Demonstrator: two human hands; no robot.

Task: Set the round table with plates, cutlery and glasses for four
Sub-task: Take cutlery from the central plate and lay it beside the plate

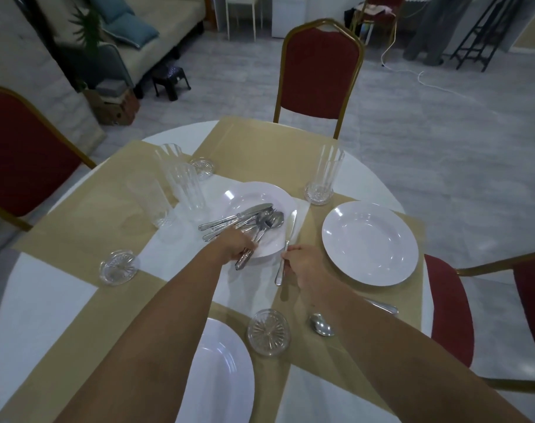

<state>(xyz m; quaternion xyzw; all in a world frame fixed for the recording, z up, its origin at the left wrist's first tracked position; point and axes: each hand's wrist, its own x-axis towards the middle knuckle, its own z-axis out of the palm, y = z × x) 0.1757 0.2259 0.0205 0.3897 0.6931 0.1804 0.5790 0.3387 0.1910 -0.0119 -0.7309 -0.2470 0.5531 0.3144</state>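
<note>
**Round table point(46, 300) partly laid, both hands on cutlery**

From my remote seat I see the left hand point(235, 245) curled round a bundle of handles at the near rim of the centre plate point(254, 193). The cutlery heap point(244, 221) lies on that plate, with knives, forks and spoons crossed over one another. The right hand point(302, 264) pinches the handle of a single knife point(287, 239) just right of that plate. Its blade points away from me and its tip lies at the plate's right rim. The two hands are apart, each clamped on its own metal.

A second plate point(370, 242) sits at the right on a beige mat point(260, 141). A third plate point(220, 377) lies at the near edge, partly hidden by my left forearm. A spoon point(321, 324) lies on the mat just beside my right forearm. A further handle point(382, 307) shows beyond that arm, and I cannot tell what piece it belongs to.

One tall glass point(324, 178) stands upright beyond the second plate. Three more glasses point(183, 190) stand close together left of the centre plate. Small cut-glass rounds point(268, 332) lie at the near, left and far places, and I cannot tell whether they are coasters or short glasses.

Red chairs point(321, 71) with gold frames stand at the far, left and right sides.
</note>
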